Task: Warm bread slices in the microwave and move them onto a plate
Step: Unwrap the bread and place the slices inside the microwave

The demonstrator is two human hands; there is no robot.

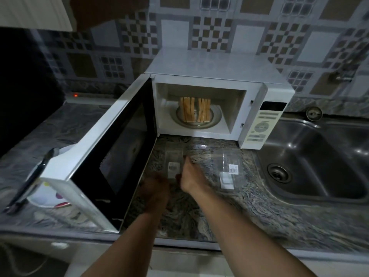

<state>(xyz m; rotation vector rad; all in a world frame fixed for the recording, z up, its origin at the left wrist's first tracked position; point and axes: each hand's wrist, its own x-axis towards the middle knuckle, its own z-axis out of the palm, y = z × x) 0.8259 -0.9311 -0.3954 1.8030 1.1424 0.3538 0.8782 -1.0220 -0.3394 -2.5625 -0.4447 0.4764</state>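
The white microwave (219,62) stands on the counter with its door (111,156) swung wide open to the left. Inside, several bread slices (195,112) stand upright in two groups on the glass turntable (216,118). A white plate (47,193) with coloured dots sits at the left, mostly hidden behind the door. In front of the microwave lies a clear plastic wrapper (173,156) with a barcode label. My right hand (189,176) rests on its right edge, thumb and fingers pinching it. My left hand (156,188) is in shadow at the wrapper's near end, fingers curled.
A second clear wrapper (229,170) with a barcode lies to the right on the marbled counter (249,212). A steel sink (319,160) lies at the far right. A black-handled utensil (30,180) rests across the plate. A dark appliance (24,86) stands at the back left.
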